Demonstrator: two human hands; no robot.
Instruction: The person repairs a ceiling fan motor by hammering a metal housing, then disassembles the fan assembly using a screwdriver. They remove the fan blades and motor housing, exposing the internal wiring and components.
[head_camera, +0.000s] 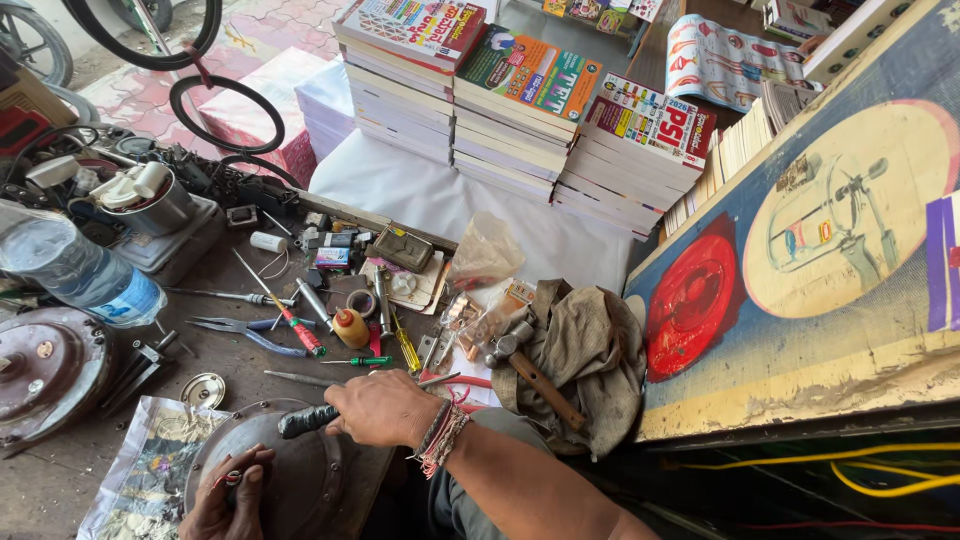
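On the cluttered bench, both hands grip: right (385, 408) a black ribbed tool handle (305, 421), left (235, 495) the round, dull metal housing (300, 480).

Roadside repair stall: tools (290, 325) strewn on workbench (60, 480).

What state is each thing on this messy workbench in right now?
Right hand: closed on a black-handled tool.
Left hand: gripping the round metal cover at its edge.
Hammer: lying on a crumpled cloth.
Water bottle: lying tilted, capped end hidden.
Pliers: lying flat, unheld.
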